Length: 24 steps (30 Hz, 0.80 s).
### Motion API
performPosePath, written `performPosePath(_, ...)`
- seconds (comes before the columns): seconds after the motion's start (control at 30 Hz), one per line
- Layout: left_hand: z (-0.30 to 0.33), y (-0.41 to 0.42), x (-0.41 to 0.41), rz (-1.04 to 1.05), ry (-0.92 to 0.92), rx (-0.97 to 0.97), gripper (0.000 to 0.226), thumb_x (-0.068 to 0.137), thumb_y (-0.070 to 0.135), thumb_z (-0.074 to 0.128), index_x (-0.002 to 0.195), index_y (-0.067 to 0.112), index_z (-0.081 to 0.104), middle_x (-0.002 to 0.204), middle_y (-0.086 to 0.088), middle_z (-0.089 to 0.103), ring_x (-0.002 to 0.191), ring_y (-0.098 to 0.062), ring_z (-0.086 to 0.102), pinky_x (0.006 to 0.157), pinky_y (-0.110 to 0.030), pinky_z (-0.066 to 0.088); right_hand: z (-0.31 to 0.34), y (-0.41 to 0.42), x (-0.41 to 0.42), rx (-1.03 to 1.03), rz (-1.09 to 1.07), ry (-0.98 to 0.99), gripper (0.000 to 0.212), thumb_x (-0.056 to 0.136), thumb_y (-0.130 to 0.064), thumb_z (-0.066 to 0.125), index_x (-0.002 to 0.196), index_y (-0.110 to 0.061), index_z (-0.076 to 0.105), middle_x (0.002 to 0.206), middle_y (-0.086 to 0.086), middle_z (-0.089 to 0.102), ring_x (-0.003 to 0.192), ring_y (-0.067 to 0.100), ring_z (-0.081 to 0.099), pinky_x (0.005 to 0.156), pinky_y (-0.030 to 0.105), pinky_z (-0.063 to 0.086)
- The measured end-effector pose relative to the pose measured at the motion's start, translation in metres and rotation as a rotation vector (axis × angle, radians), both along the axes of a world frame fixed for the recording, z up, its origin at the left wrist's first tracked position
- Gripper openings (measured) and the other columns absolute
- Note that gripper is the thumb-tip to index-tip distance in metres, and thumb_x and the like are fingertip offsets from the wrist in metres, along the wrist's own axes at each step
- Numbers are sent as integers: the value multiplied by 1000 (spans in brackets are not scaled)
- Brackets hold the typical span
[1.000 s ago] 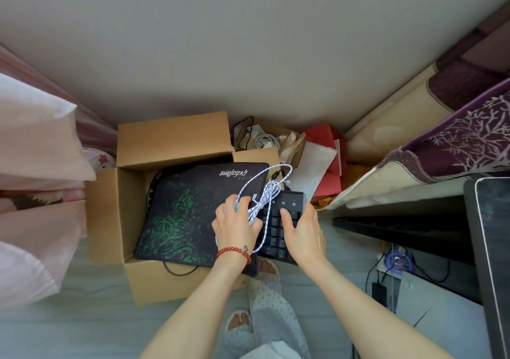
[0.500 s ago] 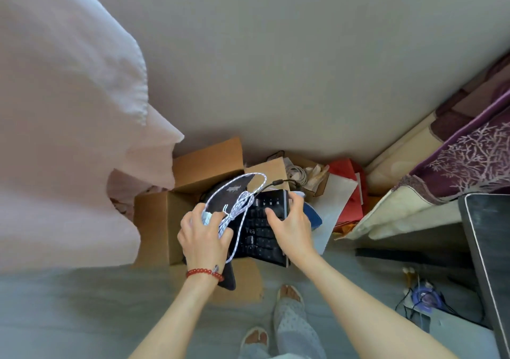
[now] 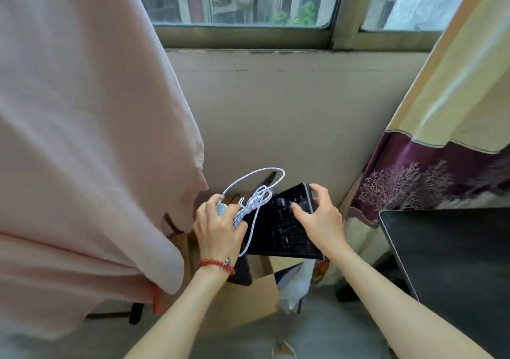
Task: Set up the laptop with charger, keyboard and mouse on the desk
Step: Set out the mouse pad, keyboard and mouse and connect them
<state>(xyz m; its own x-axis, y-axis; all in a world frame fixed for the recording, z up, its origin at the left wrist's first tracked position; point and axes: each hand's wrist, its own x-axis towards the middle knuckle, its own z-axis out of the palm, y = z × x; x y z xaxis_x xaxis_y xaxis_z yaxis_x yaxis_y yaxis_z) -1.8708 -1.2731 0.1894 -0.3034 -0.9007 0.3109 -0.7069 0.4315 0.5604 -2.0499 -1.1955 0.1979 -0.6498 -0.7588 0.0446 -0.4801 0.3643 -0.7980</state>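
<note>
A person's two bare arms reach forward from the bottom of the view, holding a black keyboard (image 3: 287, 222) in the air between them, in front of a beige wall below a window (image 3: 242, 0).

The right hand (image 3: 320, 220) grips the keyboard's right end: the thumb lies on the keys and the fingers curl over the far edge. The left hand (image 3: 218, 227) holds the keyboard's left end, and its grip is also closed around a pale blue object, only partly visible between the fingers, and a bundled white braided cable (image 3: 255, 201). One loop of the cable stands up above the keyboard; another strand hangs down across the keys. A red bead bracelet (image 3: 216, 264) circles the left wrist.

Below the hands, an open cardboard box (image 3: 240, 300) sits on the floor, with white paper or plastic (image 3: 295, 287) just beside it to the right.

At far right, the corner of a dark worktop (image 3: 452, 265) comes into view, well apart from the keyboard. A large pink cloth (image 3: 82, 138) hangs down the left side. A curtain (image 3: 447, 127), cream above and purple with a pale tree pattern below, hangs at right, behind the worktop.
</note>
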Motion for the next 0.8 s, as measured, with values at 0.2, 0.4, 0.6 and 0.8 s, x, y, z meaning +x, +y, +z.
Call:
performPosePath(0.2, 85, 44, -44, -205, 185, -150, 24, 66, 4, 70, 88, 13, 68, 120, -18, 53, 110, -44, 45, 85, -53, 41, 96, 87, -25, -180, -190, 25, 47, 76, -40, 67, 117, -37, 44, 89, -12, 63, 90, 16, 62, 87, 43, 50)
performPosePath(0.4, 157, 121, -105, -484, 348, -301, 21, 64, 10, 62, 84, 11, 68, 113, -21, 57, 105, -42, 48, 78, -54, 43, 181, 221, -46, -363, -414, 117, 50, 75, -31, 72, 120, -33, 49, 90, -17, 64, 86, -3, 63, 73, 15, 52)
performPosePath(0.6, 189, 219, -161, -744, 468, -408, 25, 59, 10, 69, 84, 11, 69, 110, -21, 58, 104, -27, 35, 76, -52, 44, 223, 342, -39, -440, -624, 241, 53, 75, -27, 73, 124, -28, 53, 86, -24, 66, 82, -11, 63, 64, -2, 42)
performPosePath(0.8, 191, 356, -196, -1040, 529, -458, 25, 60, 15, 65, 85, 14, 67, 115, -3, 38, 101, -26, 36, 72, -44, 41, 222, 480, -8, -483, -881, 311, 41, 75, -20, 73, 104, -46, 59, 76, -25, 71, 74, -5, 67, 61, 3, 47)
